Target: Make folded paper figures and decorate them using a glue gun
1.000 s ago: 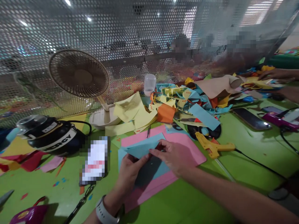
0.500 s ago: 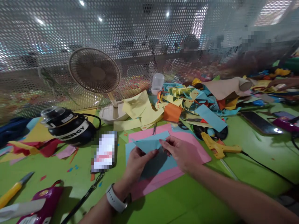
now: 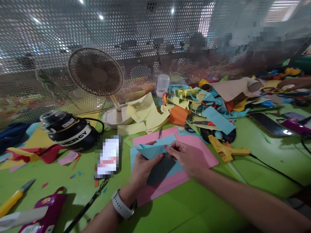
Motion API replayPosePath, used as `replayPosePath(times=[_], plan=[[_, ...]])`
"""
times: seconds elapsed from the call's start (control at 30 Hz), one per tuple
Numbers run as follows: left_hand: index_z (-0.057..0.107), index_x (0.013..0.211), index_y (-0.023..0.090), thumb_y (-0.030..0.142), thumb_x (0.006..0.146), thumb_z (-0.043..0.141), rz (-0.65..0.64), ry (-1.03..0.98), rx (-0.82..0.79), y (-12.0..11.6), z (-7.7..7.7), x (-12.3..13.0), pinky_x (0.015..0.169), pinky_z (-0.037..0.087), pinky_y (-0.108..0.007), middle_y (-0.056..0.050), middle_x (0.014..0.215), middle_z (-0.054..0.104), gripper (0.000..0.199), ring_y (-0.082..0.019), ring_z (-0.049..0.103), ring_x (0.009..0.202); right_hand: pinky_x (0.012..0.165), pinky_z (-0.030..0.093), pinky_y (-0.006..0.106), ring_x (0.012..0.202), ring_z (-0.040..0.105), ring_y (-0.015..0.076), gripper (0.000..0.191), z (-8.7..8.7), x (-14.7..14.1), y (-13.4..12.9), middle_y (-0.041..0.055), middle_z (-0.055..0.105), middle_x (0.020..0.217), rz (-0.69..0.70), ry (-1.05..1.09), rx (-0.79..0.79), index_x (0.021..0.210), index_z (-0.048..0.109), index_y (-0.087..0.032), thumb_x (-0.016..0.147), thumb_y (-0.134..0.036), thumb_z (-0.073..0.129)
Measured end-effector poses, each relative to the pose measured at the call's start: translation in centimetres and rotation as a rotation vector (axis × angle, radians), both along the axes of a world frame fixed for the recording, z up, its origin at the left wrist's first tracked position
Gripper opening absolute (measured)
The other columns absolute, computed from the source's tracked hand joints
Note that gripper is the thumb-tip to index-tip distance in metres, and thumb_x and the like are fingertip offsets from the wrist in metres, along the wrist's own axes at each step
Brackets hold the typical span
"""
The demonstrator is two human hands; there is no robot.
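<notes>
A folded light blue paper is held up between both hands at the middle of the view. My left hand, with a white watch on its wrist, grips the paper's lower edge, thumb in front and fingers behind. On the right side, my right hand pinches the same paper's edge between thumb and fingertips. Beneath them, another blue sheet lies on pink sheets on the green table.
A fan, a black bottle and a phone stand or lie left. Paper scraps are heaped behind. A yellow glue gun lies right, a knife at far left. Another person's hand shows far right.
My left hand's fingers have moved up behind the folded blue paper, with fingertips now showing above its edge. My right hand keeps its pinch. The view has shifted slightly.
</notes>
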State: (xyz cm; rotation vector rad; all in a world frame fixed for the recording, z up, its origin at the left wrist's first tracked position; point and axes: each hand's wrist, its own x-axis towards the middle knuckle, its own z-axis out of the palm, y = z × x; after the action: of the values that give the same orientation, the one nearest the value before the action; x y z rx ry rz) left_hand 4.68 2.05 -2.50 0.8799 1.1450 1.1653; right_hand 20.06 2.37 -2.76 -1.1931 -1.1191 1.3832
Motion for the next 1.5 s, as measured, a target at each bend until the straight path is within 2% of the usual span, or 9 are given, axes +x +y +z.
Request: replayPosePath(times=[0.23, 0.4, 0.63, 0.73, 0.93, 1.13, 1.2, 1.3, 1.5], plan=[[0.061, 0.093, 0.015, 0.027, 0.054, 0.087, -0.015, 0.018, 0.007, 0.1, -0.5, -0.3, 0.056, 0.052, -0.022, -0.002, 0.068, 0.073, 0.048, -0.015, 0.067, 0.058, 0.052, 0.03, 0.026, 0.052, 0.041, 0.0104, 0.036, 0.0, 0.3, 0.1, -0.0053, 0.049, 0.054, -0.051, -0.009, -0.014, 0.062, 0.052, -0.021, 0.074, -0.051, 0.067], [0.057, 0.092, 0.016, 0.024, 0.058, 0.086, -0.065, -0.075, 0.018, 0.1, -0.6, -0.5, 0.058, 0.052, -0.02, -0.002, 0.068, 0.073, 0.045, -0.013, 0.067, 0.059, 0.056, 0.032, 0.026, 0.054, 0.043, 0.0102, 0.036, 0.7, 0.7, 0.0, -0.0048, 0.052, 0.055, -0.065, -0.003, -0.04, 0.064, 0.054, -0.02, 0.076, -0.051, 0.066], [0.061, 0.089, 0.015, 0.022, 0.059, 0.085, -0.077, -0.119, 0.049, -0.1, -0.1, -0.4, 0.058, 0.051, -0.017, 0.001, 0.066, 0.072, 0.039, -0.01, 0.065, 0.057, 0.053, 0.032, 0.025, 0.056, 0.047, 0.0106, 0.036, 0.0, 0.0, 0.2, -0.0041, 0.058, 0.062, 0.058, 0.015, -0.036, 0.07, 0.059, -0.019, 0.062, -0.048, 0.079], [0.062, 0.089, 0.015, 0.022, 0.059, 0.085, -0.093, -0.121, 0.055, 0.0, -0.2, -0.5, 0.059, 0.052, -0.017, 0.0, 0.067, 0.072, 0.039, -0.011, 0.066, 0.059, 0.051, 0.031, 0.025, 0.052, 0.045, 0.0104, 0.037, -0.3, -0.2, 0.4, -0.0043, 0.056, 0.057, 0.041, 0.012, -0.023, 0.065, 0.057, -0.019, 0.059, -0.048, 0.08], [0.058, 0.092, 0.017, 0.022, 0.057, 0.086, -0.076, -0.107, 0.011, 0.0, -0.3, -0.5, 0.056, 0.051, -0.018, 0.001, 0.069, 0.072, 0.045, -0.011, 0.066, 0.056, 0.052, 0.036, 0.026, 0.048, 0.046, 0.01, 0.04, -0.4, -0.1, 0.6, -0.0019, 0.056, 0.05, -0.02, 0.092, -0.104, 0.055, 0.058, -0.018, 0.07, -0.054, 0.067], [0.057, 0.089, 0.017, 0.023, 0.06, 0.085, -0.087, -0.089, 0.028, 0.0, -0.4, -0.7, 0.057, 0.05, -0.018, 0.002, 0.064, 0.07, 0.04, -0.011, 0.064, 0.056, 0.051, 0.039, 0.026, 0.051, 0.053, 0.0131, 0.043, -0.7, 0.3, 0.7, -0.0011, 0.06, 0.056, -0.128, 0.277, -0.178, 0.072, 0.061, -0.019, 0.073, -0.062, 0.059], [0.058, 0.091, 0.016, 0.023, 0.061, 0.084, -0.117, -0.077, 0.035, 0.1, -0.3, -0.7, 0.057, 0.049, -0.018, 0.001, 0.065, 0.071, 0.04, -0.011, 0.064, 0.056, 0.049, 0.037, 0.025, 0.05, 0.051, 0.012, 0.044, -0.4, 0.4, 0.5, -0.0014, 0.059, 0.057, -0.039, 0.207, -0.137, 0.074, 0.06, -0.019, 0.076, -0.063, 0.057], [0.057, 0.095, 0.017, 0.023, 0.059, 0.084, -0.132, -0.068, 0.024, 0.0, -0.1, -0.6, 0.059, 0.049, -0.02, 0.001, 0.066, 0.071, 0.046, -0.011, 0.064, 0.057, 0.046, 0.03, 0.024, 0.047, 0.044, 0.0095, 0.037, 0.0, 0.3, 0.2, -0.0048, 0.053, 0.053, 0.058, -0.001, -0.045, 0.069, 0.057, -0.019, 0.068, -0.054, 0.071], [0.052, 0.095, 0.018, 0.027, 0.056, 0.084, -0.115, -0.015, 0.017, 0.0, -0.1, -0.6, 0.063, 0.049, -0.023, 0.004, 0.058, 0.068, 0.051, -0.012, 0.063, 0.055, 0.047, 0.03, 0.024, 0.048, 0.043, 0.0097, 0.035, -0.4, 0.1, 0.3, -0.0057, 0.051, 0.051, 0.015, -0.086, -0.042, 0.069, 0.055, -0.019, 0.067, -0.048, 0.074]])
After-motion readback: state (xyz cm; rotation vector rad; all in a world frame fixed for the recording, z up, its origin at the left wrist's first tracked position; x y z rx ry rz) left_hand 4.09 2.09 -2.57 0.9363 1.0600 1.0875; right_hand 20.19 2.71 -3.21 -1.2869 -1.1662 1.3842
